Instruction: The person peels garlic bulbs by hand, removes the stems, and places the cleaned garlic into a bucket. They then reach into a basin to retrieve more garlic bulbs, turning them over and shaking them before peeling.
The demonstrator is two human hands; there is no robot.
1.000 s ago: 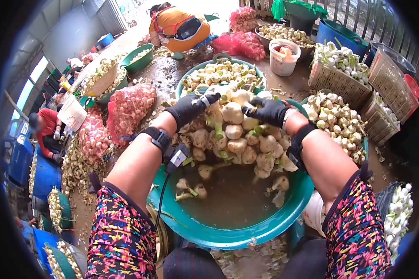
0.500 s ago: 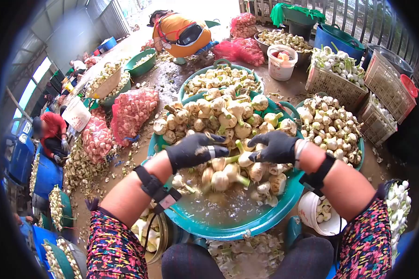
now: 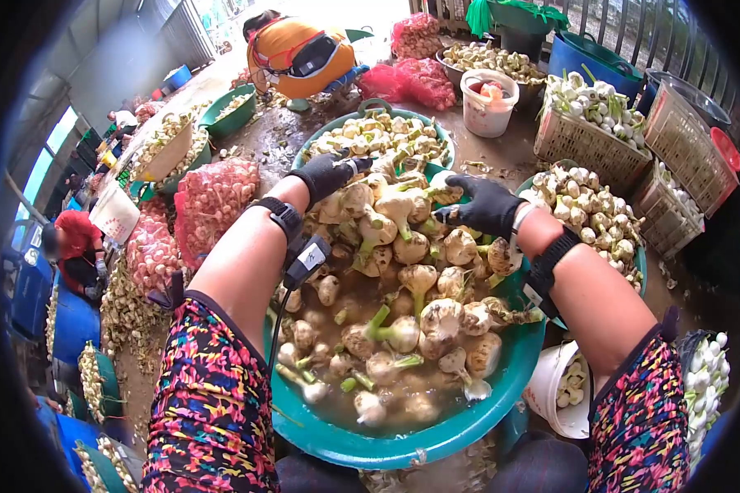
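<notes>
A large teal basin [image 3: 501, 394] is in front of me, with muddy water in its near part and a heap of garlic bulbs [image 3: 403, 209] at the far side. Several bulbs float or lie wet in the water, some with green stem stubs. My left hand [image 3: 329, 176], in a black glove, reaches to the far left of the heap, its fingers stretched forward over the bulbs. Opposite it, my right hand [image 3: 487, 205], also gloved, lies against the heap's right side. Its thumb and fingers are apart beside a garlic bulb [image 3: 446, 189].
Behind stands another basin [image 3: 304, 156] of garlic. A basin [image 3: 641, 263] and plastic crates [image 3: 588, 152] of bulbs are at right, with a white bucket [image 3: 543, 386] nearby. Red mesh sacks [image 3: 218, 201] lie at left. A person in orange [image 3: 304, 57] crouches ahead; another in red [image 3: 78, 238] works left.
Both hands have moved forward and apart, to the far sides of the heap. Bulbs have spread into the near water, which they now largely cover. The view has shifted slightly.
</notes>
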